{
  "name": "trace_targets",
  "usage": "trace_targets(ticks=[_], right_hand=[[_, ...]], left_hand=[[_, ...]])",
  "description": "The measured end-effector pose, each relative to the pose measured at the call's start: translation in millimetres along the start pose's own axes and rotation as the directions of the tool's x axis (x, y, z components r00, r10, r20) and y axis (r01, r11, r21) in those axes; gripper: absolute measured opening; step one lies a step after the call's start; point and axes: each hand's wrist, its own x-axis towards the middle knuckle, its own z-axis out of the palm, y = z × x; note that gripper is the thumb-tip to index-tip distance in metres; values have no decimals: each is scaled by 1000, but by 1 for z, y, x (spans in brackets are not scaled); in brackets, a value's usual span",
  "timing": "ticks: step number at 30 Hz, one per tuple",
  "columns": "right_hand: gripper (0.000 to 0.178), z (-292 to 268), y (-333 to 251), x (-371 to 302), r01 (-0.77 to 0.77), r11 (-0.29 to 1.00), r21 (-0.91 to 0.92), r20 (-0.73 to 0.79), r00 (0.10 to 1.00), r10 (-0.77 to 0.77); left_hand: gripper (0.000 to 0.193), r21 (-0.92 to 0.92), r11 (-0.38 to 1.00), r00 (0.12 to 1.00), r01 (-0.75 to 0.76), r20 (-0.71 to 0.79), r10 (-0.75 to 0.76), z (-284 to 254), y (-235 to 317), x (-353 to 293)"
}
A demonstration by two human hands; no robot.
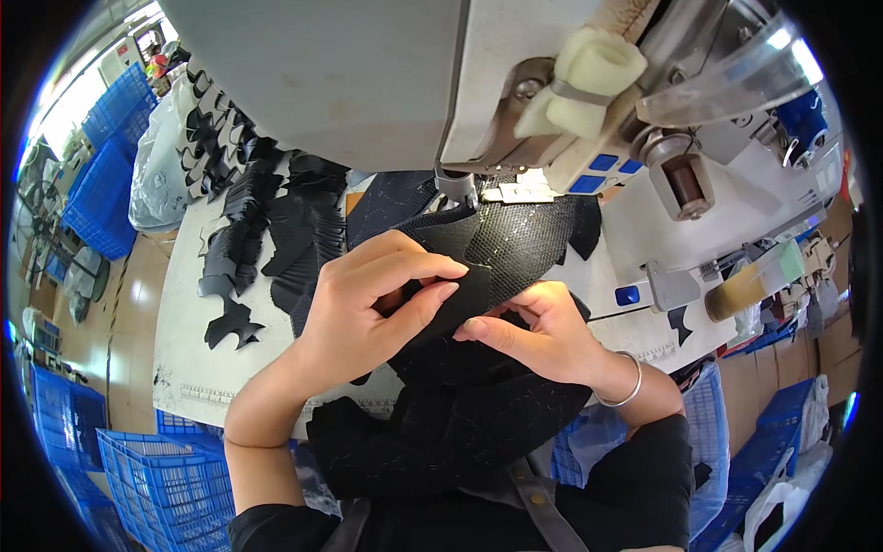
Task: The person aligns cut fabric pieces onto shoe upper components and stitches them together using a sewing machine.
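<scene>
A black textured shoe-upper-like piece (529, 230) lies partly under the presser foot (454, 187) of a grey sewing machine (331, 83). In front of the foot, my left hand (354, 308) pinches the edge of a smooth black flap (471, 296) between thumb and forefinger. My right hand (556, 340) is closed on the near right part of the same work, its thumb pointing left; its other fingers are partly hidden behind the material. More black fabric (451, 432) hangs over the table's front edge toward my lap. The needle cannot be made out.
Stacked black cut pieces (244, 221) lie left on the white table (184, 340). A brown thread spool (685, 179) sits at the machine's right. Beyond it are a bottle of yellowish liquid (736, 299) and a small black scrap (679, 324). Blue crates (166, 488) stand below.
</scene>
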Motion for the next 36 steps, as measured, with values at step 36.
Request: trace_targets(ticks=[36], right_hand=[[40,0,-18,0,-178,927,329,33,984,177]], left_hand=[[20,-84,732,607,676,626,-489,-21,-28,76]])
